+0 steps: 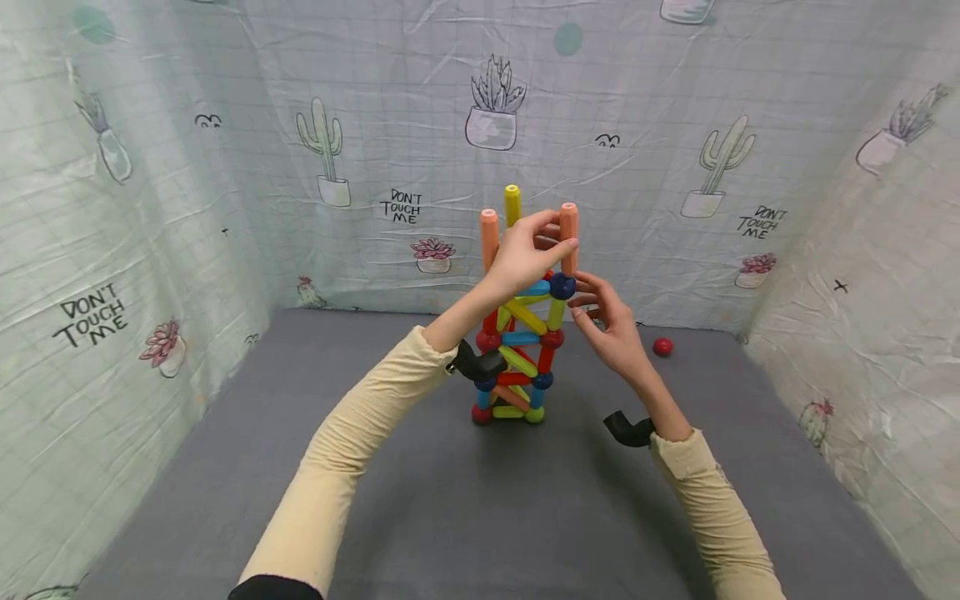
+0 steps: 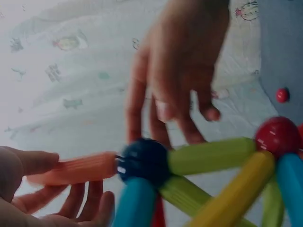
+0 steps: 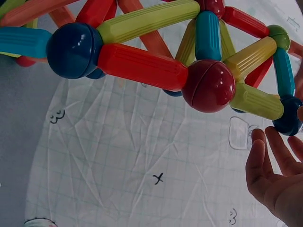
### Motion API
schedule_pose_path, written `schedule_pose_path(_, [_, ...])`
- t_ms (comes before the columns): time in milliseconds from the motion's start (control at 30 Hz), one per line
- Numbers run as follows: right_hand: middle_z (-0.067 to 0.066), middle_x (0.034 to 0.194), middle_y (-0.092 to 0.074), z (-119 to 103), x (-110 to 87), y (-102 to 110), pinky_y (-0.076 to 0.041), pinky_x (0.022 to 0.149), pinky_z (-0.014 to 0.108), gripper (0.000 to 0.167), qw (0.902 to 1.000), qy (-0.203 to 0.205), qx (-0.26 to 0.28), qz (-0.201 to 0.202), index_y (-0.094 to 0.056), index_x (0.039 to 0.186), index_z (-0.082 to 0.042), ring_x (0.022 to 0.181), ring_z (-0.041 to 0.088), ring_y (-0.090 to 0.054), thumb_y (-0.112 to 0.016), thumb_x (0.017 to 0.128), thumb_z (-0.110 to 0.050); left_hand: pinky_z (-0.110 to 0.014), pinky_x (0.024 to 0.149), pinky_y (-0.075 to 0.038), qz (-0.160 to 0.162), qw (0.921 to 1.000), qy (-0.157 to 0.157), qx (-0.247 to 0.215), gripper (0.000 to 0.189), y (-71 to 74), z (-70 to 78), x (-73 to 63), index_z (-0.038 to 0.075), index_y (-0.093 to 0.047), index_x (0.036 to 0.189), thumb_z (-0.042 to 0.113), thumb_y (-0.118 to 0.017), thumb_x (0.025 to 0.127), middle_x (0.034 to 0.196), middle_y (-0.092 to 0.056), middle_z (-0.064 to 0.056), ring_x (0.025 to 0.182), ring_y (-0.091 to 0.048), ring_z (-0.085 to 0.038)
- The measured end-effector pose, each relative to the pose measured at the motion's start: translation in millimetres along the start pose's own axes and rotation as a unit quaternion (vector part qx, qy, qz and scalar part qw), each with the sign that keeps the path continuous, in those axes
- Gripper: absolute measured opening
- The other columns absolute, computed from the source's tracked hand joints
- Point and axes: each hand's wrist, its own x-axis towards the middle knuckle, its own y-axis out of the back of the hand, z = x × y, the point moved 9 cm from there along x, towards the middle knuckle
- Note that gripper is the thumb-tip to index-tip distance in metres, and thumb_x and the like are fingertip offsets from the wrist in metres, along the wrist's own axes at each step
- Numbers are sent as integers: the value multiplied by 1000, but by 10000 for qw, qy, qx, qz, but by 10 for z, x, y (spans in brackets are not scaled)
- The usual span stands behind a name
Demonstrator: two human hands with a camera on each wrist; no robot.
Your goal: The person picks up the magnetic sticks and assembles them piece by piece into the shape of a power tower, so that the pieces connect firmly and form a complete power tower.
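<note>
A tall tower of coloured rods and balls (image 1: 521,317) stands on the grey surface. My left hand (image 1: 519,254) reaches across its top and pinches an upright orange rod (image 1: 570,223) between thumb and fingers. That rod's lower end meets a dark blue ball (image 2: 144,161) at the tower's upper right corner. Beside this ball is my right hand (image 1: 611,325), its loosely bent fingers spread and fingertips right at the ball in the right wrist view. Another orange rod (image 1: 489,236) and a yellow rod (image 1: 512,202) rise from the other top corners, their lower ends hidden by my left hand.
A loose red ball (image 1: 663,347) lies on the grey surface (image 1: 570,517), right of the tower. Pale curtains (image 1: 630,75) printed with cactus drawings hang behind and at both sides. Black wrist mounts (image 1: 628,429) stick out below both hands.
</note>
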Motion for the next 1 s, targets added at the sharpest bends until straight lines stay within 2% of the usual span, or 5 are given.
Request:
schedule_pose_path(233, [28,120,-47,4,8,-14,-41,76,17,43,10000,77,11,-25,-36,130,6,98,40,-51,-46,88,4,-27,84,-48,-23,9999,126,28,40,-2,-89,-20,6,-48,125,18,-56,88,121,-56,-13,104,-59,-25])
schedule_pose_path(367, [25,120,-49,90,-7,-8,-42,77,17,43,9999,75,70,-15,-38,130,4,97,39,-52,-47,89,3,-24,84,-48,493,9941,-962,75,42,126,245,-185,3,-46,126,13,-56,87,123,-54,-14,108,-56,-23])
schedule_pose_path(533, [17,121,-52,295,-26,14,-44,77,18,41,9999,85,79,67,-41,131,-6,97,25,-54,-48,90,-3,-22,71,-48,2045,9259,-3138,497,29,537,683,-575,-6,-56,109,5,-60,83,103,-60,-20,89,-59,-23])
schedule_pose_path(600, [19,119,-52,240,-23,49,-44,76,18,40,9998,118,64,177,-43,129,-3,96,23,-54,-48,90,-2,-24,67,-46,2541,9132,-3119,643,29,688,610,-648,-6,-56,107,7,-62,81,98,-59,-19,86,-56,-22])
schedule_pose_path(1000, [30,114,-51,-275,133,144,-41,74,15,36,9957,696,-214,570,-42,123,11,95,36,-52,-46,87,7,-22,64,-38,3469,9144,-1879,-906,34,940,8,-657,-11,-47,109,-1,-61,80,100,-45,-20,78,-41,-19])
